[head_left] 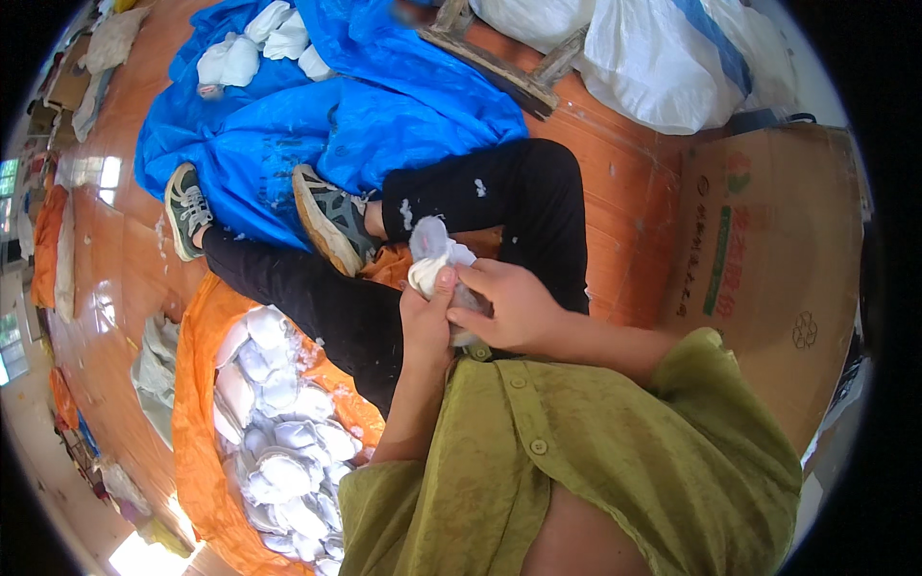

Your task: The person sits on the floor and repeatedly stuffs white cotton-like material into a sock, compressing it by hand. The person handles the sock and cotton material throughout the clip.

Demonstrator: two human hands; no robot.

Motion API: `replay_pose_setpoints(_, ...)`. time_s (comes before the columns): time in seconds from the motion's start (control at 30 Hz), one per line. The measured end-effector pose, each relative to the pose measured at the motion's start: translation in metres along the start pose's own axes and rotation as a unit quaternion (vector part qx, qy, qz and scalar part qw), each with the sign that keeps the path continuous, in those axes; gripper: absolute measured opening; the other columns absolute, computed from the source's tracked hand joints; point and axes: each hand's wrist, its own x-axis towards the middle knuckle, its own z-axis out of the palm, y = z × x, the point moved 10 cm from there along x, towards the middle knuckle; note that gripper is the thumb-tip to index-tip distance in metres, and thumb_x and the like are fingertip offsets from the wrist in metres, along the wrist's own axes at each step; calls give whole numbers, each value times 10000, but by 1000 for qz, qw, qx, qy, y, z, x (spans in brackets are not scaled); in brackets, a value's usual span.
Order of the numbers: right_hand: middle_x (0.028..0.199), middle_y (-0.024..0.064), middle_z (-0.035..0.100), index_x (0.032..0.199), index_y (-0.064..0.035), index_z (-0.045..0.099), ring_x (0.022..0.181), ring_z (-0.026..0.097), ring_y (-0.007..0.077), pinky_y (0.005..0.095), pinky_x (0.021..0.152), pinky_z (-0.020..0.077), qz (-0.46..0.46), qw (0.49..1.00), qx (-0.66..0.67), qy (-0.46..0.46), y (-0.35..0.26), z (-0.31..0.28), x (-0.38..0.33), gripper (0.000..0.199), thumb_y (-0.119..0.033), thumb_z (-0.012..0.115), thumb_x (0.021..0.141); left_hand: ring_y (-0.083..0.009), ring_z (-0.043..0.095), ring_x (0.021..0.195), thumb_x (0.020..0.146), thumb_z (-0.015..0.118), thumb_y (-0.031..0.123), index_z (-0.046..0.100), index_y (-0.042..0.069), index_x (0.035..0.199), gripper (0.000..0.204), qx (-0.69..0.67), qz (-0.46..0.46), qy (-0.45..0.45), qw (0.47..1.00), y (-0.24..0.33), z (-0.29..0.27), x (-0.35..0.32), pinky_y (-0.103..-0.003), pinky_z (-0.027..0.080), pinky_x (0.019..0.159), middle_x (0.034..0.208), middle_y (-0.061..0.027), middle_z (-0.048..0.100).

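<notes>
Close to my lap, both hands are closed on a small soft fabric piece (431, 242), white with a rounded fuzzy grey end pointing away from me. My left hand (425, 322) grips its near side, thumb up along the white cloth. From the right, my right hand (514, 300) pinches the cloth with bent fingers. Part of the piece is hidden behind the fingers. At lower left an orange sack (200, 422) gapes around a heap of flat white and pale grey fabric pieces (288, 470).
Beyond my shoes a blue plastic sheet (259, 144) bears several plump white pieces (230, 60). A wooden stool frame (499, 72) stands at the far middle beside white sacks (653, 67). A tall cardboard box (759, 240) is on the right. Pale cloth (157, 370) lies left of the orange sack.
</notes>
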Motion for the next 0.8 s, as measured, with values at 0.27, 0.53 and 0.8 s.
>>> replay_pose_setpoints(0.27,1132,113,576,1249,12,495,1003,556,153,291,871,450,196,922,315,-106,65,17,4,490,-371,558,950,-124,595,852,914,635,207,610,-27,1054,274,237,146,46,959,21,2,-3,-274,483,754,953,-58,657)
replay_pose_setpoints(0.53,1047,69,590,1202,-12,496,961,548,118,275,849,451,200,872,444,-50,68,18,4,377,-309,544,974,-182,512,1105,1001,470,283,500,-37,1218,388,170,35,-101,980,16,29,-18,-304,409,923,1217,-157,536)
replay_pose_setpoints(0.8,1049,109,590,1209,0,481,972,556,157,316,865,451,160,949,272,25,84,17,-7,297,-205,475,994,-189,599,861,969,517,214,546,-39,1124,298,416,99,-157,890,19,41,-12,-337,470,781,948,-119,636)
